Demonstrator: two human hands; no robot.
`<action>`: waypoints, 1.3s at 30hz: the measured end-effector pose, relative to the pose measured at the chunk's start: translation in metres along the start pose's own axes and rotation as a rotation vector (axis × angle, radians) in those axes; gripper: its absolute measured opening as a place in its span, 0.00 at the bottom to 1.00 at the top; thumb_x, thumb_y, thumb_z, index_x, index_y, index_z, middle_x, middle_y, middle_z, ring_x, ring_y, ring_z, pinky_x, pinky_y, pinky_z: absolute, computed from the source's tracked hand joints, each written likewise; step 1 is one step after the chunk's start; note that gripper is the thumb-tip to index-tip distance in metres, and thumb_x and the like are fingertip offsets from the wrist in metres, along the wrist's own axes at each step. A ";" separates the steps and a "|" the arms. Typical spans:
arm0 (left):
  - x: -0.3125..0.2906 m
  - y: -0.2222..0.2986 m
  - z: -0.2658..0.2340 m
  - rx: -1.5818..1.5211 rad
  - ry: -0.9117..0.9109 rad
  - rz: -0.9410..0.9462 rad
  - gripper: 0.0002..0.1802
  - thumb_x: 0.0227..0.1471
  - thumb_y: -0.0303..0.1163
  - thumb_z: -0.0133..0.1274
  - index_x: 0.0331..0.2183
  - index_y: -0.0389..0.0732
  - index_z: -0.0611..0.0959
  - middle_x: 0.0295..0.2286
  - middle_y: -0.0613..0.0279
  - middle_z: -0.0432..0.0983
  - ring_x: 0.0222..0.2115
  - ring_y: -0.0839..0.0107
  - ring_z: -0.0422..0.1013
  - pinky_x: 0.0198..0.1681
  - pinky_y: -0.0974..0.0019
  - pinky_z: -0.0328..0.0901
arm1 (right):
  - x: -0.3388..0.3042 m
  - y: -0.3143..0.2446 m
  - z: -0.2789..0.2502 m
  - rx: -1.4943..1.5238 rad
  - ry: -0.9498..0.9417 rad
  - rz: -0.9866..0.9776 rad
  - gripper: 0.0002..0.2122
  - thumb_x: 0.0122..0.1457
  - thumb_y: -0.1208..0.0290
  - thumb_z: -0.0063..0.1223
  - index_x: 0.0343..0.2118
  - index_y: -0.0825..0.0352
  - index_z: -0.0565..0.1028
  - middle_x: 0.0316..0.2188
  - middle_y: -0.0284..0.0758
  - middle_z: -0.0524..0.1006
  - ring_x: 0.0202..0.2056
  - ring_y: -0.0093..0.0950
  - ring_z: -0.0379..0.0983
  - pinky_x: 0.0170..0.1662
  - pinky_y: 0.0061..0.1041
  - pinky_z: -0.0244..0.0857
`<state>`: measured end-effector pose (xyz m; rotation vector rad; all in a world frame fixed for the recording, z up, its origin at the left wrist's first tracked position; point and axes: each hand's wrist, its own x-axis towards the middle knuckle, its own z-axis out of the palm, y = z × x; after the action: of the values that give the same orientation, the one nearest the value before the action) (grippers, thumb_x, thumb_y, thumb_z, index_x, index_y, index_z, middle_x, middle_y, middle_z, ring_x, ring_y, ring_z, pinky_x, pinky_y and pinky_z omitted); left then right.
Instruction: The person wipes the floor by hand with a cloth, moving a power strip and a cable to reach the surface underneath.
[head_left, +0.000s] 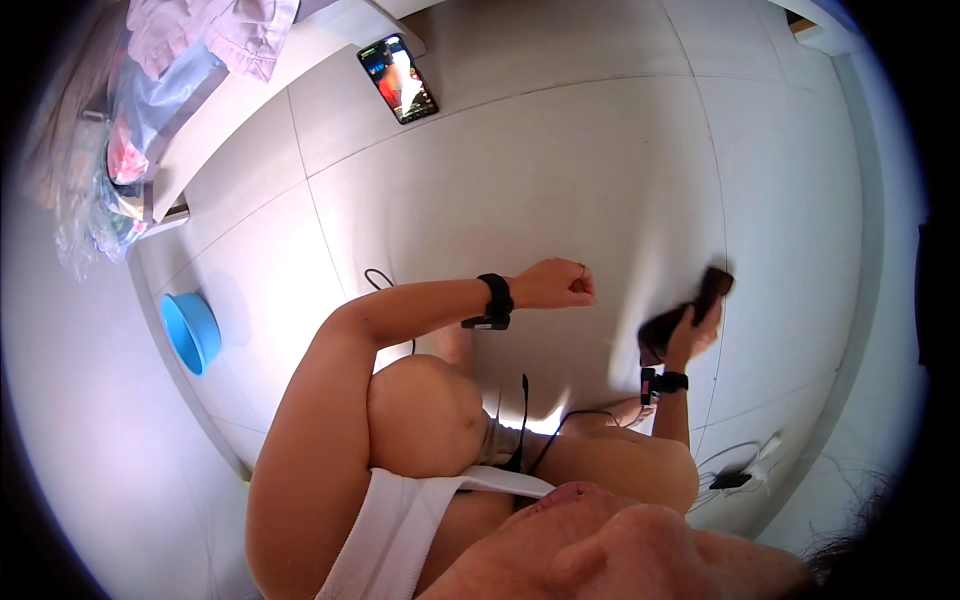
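My left hand (552,284) is held in front of my knees, its fingers curled into a fist with a thin ring showing. Nothing is visible in it. A black band (495,300) circles that wrist. To the right, my right hand (698,334) grips a dark, elongated object (668,328), narrow at the upper end and broader at the lower. Motion blur hides what kind of thing it is. Around the right wrist sits another black band (668,382) with a small box on it. Both hands are above the pale tiled floor (480,190).
A phone (399,80) with its screen lit lies at the far side. At the left stands a blue basin (191,333), below a shelf (235,95) with clothes and plastic bags. A black cable (526,405) runs by my legs. A black adapter (730,481) and white cords lie lower right.
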<state>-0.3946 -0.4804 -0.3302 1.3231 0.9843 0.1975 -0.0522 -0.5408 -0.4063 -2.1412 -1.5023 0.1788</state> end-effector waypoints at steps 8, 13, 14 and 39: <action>0.013 0.001 -0.004 -0.013 0.005 0.022 0.13 0.52 0.40 0.58 0.32 0.38 0.82 0.28 0.60 0.79 0.29 0.70 0.74 0.36 0.67 0.68 | 0.056 -0.039 -0.015 0.536 -0.437 0.116 0.27 0.58 0.78 0.53 0.61 0.66 0.64 0.59 0.38 0.67 0.60 0.31 0.61 0.64 0.30 0.51; 0.023 0.004 -0.010 -0.061 -0.003 -0.041 0.14 0.51 0.40 0.58 0.33 0.39 0.82 0.28 0.60 0.80 0.31 0.69 0.75 0.37 0.66 0.69 | 0.092 0.082 -0.068 0.187 -0.253 0.284 0.25 0.59 0.76 0.51 0.61 0.69 0.63 0.58 0.42 0.68 0.56 0.38 0.65 0.61 0.32 0.56; 0.028 0.009 -0.005 -0.070 -0.016 -0.026 0.14 0.51 0.40 0.58 0.33 0.39 0.82 0.28 0.60 0.80 0.31 0.69 0.75 0.37 0.66 0.69 | 0.086 0.127 -0.085 0.112 -0.244 0.369 0.26 0.59 0.76 0.51 0.61 0.68 0.63 0.58 0.42 0.67 0.55 0.39 0.65 0.60 0.32 0.57; 0.054 0.075 0.093 -0.720 -0.356 0.046 0.09 0.57 0.31 0.56 0.36 0.34 0.79 0.29 0.62 0.79 0.30 0.77 0.75 0.36 0.75 0.71 | -0.023 -0.106 -0.096 0.350 -0.162 0.605 0.27 0.51 0.88 0.50 0.56 0.63 0.70 0.50 0.39 0.74 0.46 0.29 0.73 0.50 0.26 0.68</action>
<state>-0.2677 -0.4912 -0.2976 0.6824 0.5009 0.3047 -0.1132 -0.5669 -0.2773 -2.2521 -0.7755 0.7782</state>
